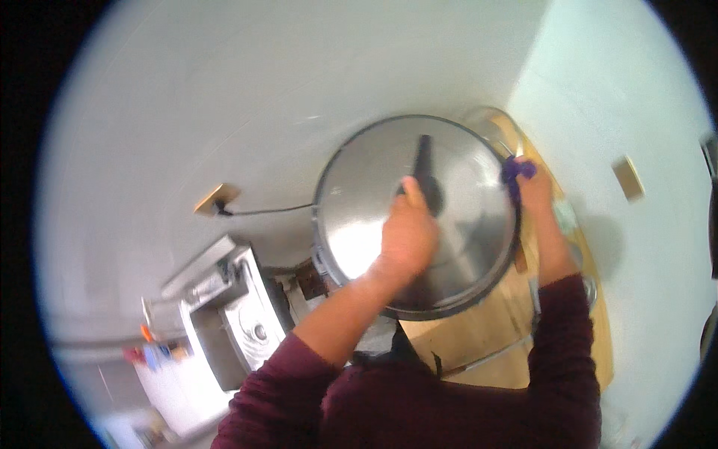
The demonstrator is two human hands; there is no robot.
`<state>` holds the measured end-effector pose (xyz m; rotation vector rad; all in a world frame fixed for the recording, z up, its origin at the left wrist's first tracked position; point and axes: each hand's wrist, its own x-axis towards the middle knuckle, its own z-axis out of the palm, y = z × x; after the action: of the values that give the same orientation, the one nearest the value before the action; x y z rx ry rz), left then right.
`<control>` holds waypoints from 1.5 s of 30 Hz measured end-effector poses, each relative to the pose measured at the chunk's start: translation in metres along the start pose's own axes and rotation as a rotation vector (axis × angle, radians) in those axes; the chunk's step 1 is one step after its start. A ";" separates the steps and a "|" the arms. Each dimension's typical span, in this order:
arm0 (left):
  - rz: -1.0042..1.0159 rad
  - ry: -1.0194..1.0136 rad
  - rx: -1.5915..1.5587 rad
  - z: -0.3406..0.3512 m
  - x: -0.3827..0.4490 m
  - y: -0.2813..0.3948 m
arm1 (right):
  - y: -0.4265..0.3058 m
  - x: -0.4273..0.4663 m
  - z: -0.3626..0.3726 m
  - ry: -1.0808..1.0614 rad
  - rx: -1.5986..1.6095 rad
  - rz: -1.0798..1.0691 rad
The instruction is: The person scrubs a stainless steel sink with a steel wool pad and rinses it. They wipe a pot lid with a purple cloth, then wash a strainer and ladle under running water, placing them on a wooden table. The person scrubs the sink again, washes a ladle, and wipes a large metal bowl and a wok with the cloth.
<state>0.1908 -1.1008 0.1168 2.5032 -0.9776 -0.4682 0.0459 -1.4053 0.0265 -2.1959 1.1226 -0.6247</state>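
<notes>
A large, round metal lid (pixel 359 163) with a dark rim is in front of me. A black handle (pixel 424 157) is fixed at its middle. My left hand (pixel 410 230) reaches over the lid and grips the near part of this handle, which it partly hides. At the lid's right edge, my right hand (pixel 535 188) is closed on a crumpled purple cloth (pixel 511 175), which touches the rim. What lies beneath the lid is hidden from above.
A wooden surface (pixel 471 342) is at the right, with blurred clear containers (pixel 590 292) along the wall side. From a wall outlet (pixel 216 197), a black cord (pixel 269 212) runs behind the lid. A stainless steel sink (pixel 219 342) stands at the lower left.
</notes>
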 end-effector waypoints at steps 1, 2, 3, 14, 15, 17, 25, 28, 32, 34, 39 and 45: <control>-0.008 -0.014 -0.004 0.002 -0.003 0.000 | -0.010 0.042 0.010 -0.075 -0.074 -0.065; 0.016 -0.011 -0.025 0.005 -0.002 0.003 | -0.011 0.085 0.024 -0.065 -0.104 -0.220; 0.008 -0.005 -0.027 0.004 -0.006 -0.004 | -0.057 0.106 0.049 -0.135 -0.249 -0.260; 0.059 0.031 -0.076 -0.001 -0.022 -0.005 | -0.260 0.128 0.201 -0.555 -0.629 -0.881; 0.065 0.014 -0.076 0.000 -0.021 -0.004 | -0.263 0.123 0.201 -0.572 -0.638 -0.867; 0.075 0.046 -0.108 0.000 -0.018 -0.001 | -0.269 0.111 0.202 -0.557 -0.590 -0.877; 0.017 0.074 -0.111 0.006 -0.019 0.002 | -0.317 0.057 0.220 -0.688 -0.468 -1.043; 0.054 0.071 -0.077 0.019 -0.014 0.004 | -0.338 -0.002 0.240 -0.854 -0.369 -1.172; 0.378 0.319 -0.336 0.073 0.009 -0.024 | -0.369 -0.154 0.234 -1.531 -0.202 -1.375; 0.149 0.311 0.022 0.056 -0.014 -0.005 | -0.343 -0.219 0.208 -1.867 0.016 -1.506; 0.295 0.479 -0.330 0.063 -0.012 -0.021 | -0.384 -0.170 0.182 -1.525 0.368 -1.359; 0.021 0.141 -0.415 0.023 -0.018 -0.005 | -0.333 -0.116 0.115 -1.515 -0.207 -1.714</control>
<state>0.1705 -1.0903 0.0973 2.1195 -0.7619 -0.4304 0.2428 -1.1188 0.1549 -2.2754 -1.5721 0.6746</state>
